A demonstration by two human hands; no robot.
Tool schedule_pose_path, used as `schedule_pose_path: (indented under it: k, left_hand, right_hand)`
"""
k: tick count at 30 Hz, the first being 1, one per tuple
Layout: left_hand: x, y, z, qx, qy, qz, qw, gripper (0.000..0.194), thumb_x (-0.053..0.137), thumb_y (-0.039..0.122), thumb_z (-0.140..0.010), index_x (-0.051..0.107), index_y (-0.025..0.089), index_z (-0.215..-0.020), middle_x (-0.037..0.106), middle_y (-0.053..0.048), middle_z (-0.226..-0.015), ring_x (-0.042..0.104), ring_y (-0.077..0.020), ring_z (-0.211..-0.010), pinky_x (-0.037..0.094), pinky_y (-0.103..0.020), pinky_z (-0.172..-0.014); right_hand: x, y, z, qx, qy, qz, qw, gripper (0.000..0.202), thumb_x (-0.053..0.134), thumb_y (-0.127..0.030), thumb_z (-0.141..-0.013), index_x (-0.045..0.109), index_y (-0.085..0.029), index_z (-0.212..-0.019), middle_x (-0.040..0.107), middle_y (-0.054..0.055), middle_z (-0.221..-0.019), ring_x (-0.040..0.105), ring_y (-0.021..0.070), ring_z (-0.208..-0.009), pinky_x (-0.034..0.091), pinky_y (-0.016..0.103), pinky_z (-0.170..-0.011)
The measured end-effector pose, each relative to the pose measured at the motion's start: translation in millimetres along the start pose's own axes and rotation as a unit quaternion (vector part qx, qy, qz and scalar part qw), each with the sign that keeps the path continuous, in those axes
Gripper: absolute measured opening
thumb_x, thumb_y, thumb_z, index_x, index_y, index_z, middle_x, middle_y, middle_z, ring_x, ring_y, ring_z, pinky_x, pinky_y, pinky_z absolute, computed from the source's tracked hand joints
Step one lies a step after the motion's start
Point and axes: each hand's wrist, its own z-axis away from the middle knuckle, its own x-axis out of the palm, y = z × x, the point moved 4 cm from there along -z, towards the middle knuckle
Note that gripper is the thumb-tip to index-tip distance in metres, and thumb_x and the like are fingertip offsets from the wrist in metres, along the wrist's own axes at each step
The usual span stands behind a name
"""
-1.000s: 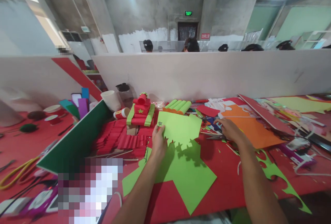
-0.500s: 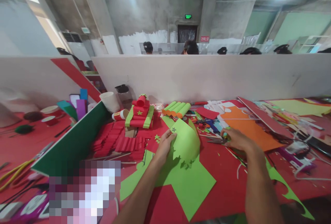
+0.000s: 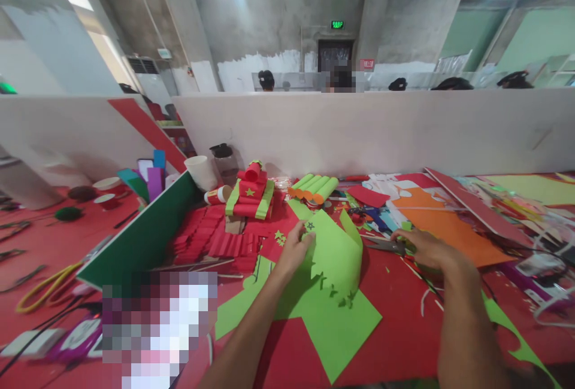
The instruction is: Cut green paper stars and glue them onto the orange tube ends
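My left hand [image 3: 297, 248] pinches the left edge of a curved green paper [image 3: 335, 245], beside a star outline drawn on it. This paper rises above another green sheet [image 3: 350, 323] on the red table. Small green stars [image 3: 342, 298] lie around its lower edge. Closed around the handle end of a pair of scissors [image 3: 384, 245], my right hand [image 3: 417, 250] is to the right, blades pointing left. The blades are apart from the held paper. More yellow-green stars [image 3: 279, 237] lie left of my left hand.
Red folded strips [image 3: 233, 244], a red paper model [image 3: 250, 191] and green rolls [image 3: 314, 188] stand behind. A green board [image 3: 135, 227] slants at the left. Orange paper [image 3: 453, 236] and a red board [image 3: 476, 203] lie right. Other people's heads show beyond the white partition [image 3: 359, 131].
The view has shifted slightly left, so things sit further right. The right side of the held green paper has curled up more, and the scissors show more of their blades.
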Motion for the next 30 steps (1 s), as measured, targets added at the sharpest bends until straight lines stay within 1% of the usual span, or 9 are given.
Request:
schedule_pose_path:
  k: [4,9,12,15,18,22,26,28,30]
  left_hand:
    - [2.4,3,-1,0.035,-0.013,-0.034,0.999,0.029,0.075,0.012,-0.067,0.068,0.025,-0.092,0.070,-0.006,-0.093,0.063,-0.0224,-0.098,0.047,-0.035,-0.091]
    - [1.4,1,-2,0.064,-0.015,-0.085,0.994,0.024,0.074,0.015,-0.069,0.069,0.024,-0.091,0.067,-0.005,-0.086,0.061,-0.0224,-0.091,0.047,-0.035,-0.089]
    - [1.3,-2,-4,0.083,-0.026,-0.123,0.989,0.021,0.069,0.017,-0.073,0.069,0.024,-0.092,0.066,-0.005,-0.085,0.060,-0.0212,-0.086,0.047,-0.034,-0.087]
    - [0.7,-3,-5,0.094,-0.033,-0.139,0.985,0.018,0.067,0.017,-0.073,0.069,0.024,-0.090,0.063,-0.003,-0.079,0.058,-0.0207,-0.080,0.047,-0.034,-0.083]
    - [0.2,-3,-6,0.091,-0.036,-0.118,0.988,0.017,0.068,0.016,-0.073,0.069,0.025,-0.087,0.065,-0.003,-0.082,0.057,-0.0209,-0.083,0.046,-0.034,-0.084]
    - [-0.1,-4,-7,0.080,-0.022,-0.100,0.992,0.018,0.069,0.017,-0.074,0.069,0.026,-0.090,0.067,-0.004,-0.092,0.058,-0.0200,-0.089,0.043,-0.033,-0.087]
    - [-0.1,-3,-5,0.054,-0.026,-0.092,0.994,0.009,0.069,0.025,-0.076,0.068,0.026,-0.086,0.065,-0.002,-0.085,0.057,-0.0190,-0.086,0.046,-0.030,-0.082]
    - [0.4,-3,-2,0.012,-0.049,-0.043,0.998,0.014,0.071,0.029,-0.076,0.068,0.026,-0.090,0.067,-0.002,-0.090,0.059,-0.0187,-0.087,0.047,-0.028,-0.078]
    - [0.7,-2,1,-0.035,-0.071,0.008,0.997,0.028,0.074,0.032,-0.074,0.068,0.025,-0.101,0.068,-0.004,-0.099,0.062,-0.0188,-0.090,0.048,-0.027,-0.075]
  right_hand:
    - [-5,1,2,-0.011,0.000,0.015,1.000,0.067,0.054,0.003,-0.057,0.072,-0.037,-0.108,0.074,0.004,-0.097,0.069,0.0259,-0.090,0.047,0.030,-0.070]
    - [-15,0,1,-0.001,0.042,0.016,0.999,0.059,0.059,-0.002,-0.060,0.071,-0.032,-0.110,0.073,0.006,-0.095,0.069,0.0269,-0.087,0.046,0.030,-0.069]
    - [-19,-7,-3,-0.030,0.078,-0.037,0.996,0.049,0.065,-0.011,-0.065,0.068,-0.027,-0.111,0.072,0.008,-0.105,0.067,0.0292,-0.098,0.049,0.034,-0.080]
    - [-23,-15,-7,-0.053,0.106,-0.108,0.987,0.049,0.067,-0.018,-0.071,0.064,-0.025,-0.119,0.069,0.012,-0.119,0.064,0.0313,-0.110,0.048,0.040,-0.092]
    - [-26,-28,-10,-0.076,0.115,-0.190,0.972,0.049,0.065,-0.024,-0.078,0.057,-0.025,-0.126,0.064,0.011,-0.130,0.060,0.0308,-0.118,0.045,0.043,-0.100]
    - [-31,-64,-7,-0.130,0.102,-0.301,0.939,0.047,0.064,-0.029,-0.084,0.053,-0.028,-0.130,0.062,0.009,-0.131,0.058,0.0290,-0.123,0.044,0.043,-0.105]
    - [-26,-107,-7,-0.161,0.073,-0.427,0.886,0.044,0.059,-0.041,-0.091,0.051,-0.029,-0.133,0.060,0.007,-0.133,0.056,0.0270,-0.124,0.045,0.040,-0.104]
    - [-21,-119,-10,-0.163,0.063,-0.511,0.841,0.041,0.056,-0.044,-0.093,0.052,-0.029,-0.132,0.064,0.007,-0.123,0.061,0.0245,-0.113,0.050,0.037,-0.095]
    - [-17,-120,-15,-0.134,0.084,-0.599,0.785,0.036,0.058,-0.043,-0.091,0.056,-0.030,-0.125,0.066,0.003,-0.100,0.064,0.0185,-0.084,0.053,0.030,-0.075]
